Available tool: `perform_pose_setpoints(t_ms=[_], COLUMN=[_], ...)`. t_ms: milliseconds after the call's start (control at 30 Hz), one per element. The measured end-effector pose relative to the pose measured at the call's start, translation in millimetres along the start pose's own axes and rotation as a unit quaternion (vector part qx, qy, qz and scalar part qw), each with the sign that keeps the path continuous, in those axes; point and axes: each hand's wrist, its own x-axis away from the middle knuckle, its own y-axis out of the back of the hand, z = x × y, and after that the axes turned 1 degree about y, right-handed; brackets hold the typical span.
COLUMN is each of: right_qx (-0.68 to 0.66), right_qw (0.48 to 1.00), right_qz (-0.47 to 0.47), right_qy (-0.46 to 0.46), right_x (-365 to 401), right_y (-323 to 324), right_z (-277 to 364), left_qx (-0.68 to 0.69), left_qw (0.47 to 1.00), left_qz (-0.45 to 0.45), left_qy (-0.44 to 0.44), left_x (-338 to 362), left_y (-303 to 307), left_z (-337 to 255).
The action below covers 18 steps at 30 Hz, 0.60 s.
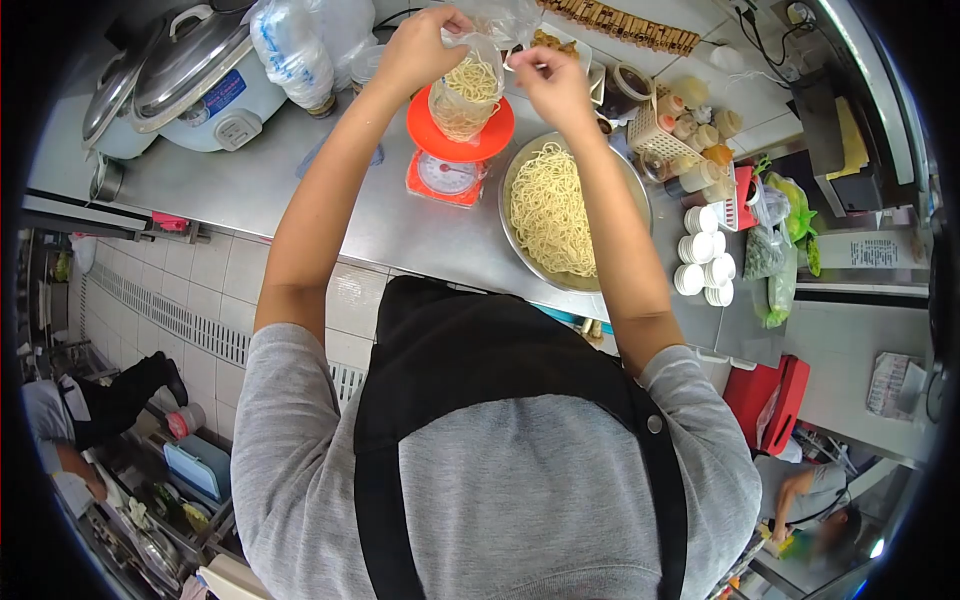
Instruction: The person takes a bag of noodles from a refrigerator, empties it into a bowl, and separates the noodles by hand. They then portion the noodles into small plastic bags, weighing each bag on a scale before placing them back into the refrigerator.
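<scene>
A clear plastic bag of noodles [466, 98] stands on the round orange pan [432, 138] of a kitchen scale [446, 177]. My left hand [425, 45] is closed on the bag's upper edge at its left side. To the right of the bag's opening is my right hand [548, 82], its fingers drawn together near the plastic; whatever is between them is too small to make out. A large metal bowl of noodles [552, 212] sits to the right of the scale, partly covered by my right forearm.
Two large lidded cookers [205, 95] stand at the left of the steel counter [230, 185]. Stacked white lids [705, 250], seasoning bottles [700, 135] and bagged greens [785, 250] are at the right. Other people [75, 410] work at lower left and lower right.
</scene>
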Motion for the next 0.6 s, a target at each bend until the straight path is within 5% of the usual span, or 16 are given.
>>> perform_pose_setpoints(t_ms=[233, 400, 467, 600], right_qx=[0.09, 0.122, 0.064, -0.183], right_qw=[0.996, 0.991, 0.992, 0.983], right_qz=[-0.021, 0.016, 0.093, 0.03], right_qy=[-0.017, -0.058, -0.049, 0.002], right_x=[21, 33, 28, 12], right_y=[-10, -13, -14, 0], right_z=[-13, -17, -11, 3], left_qx=[-0.092, -0.05, -0.034, 0.018], left_qw=[0.995, 0.998, 0.999, 1.0], left_qz=[0.041, -0.013, -0.005, -0.007], left_qy=[0.014, -0.031, -0.023, -0.023], left_x=[-7, -1, -1, -3], left_y=[-15, -18, -19, -16], left_z=[-7, -12, -16, -14])
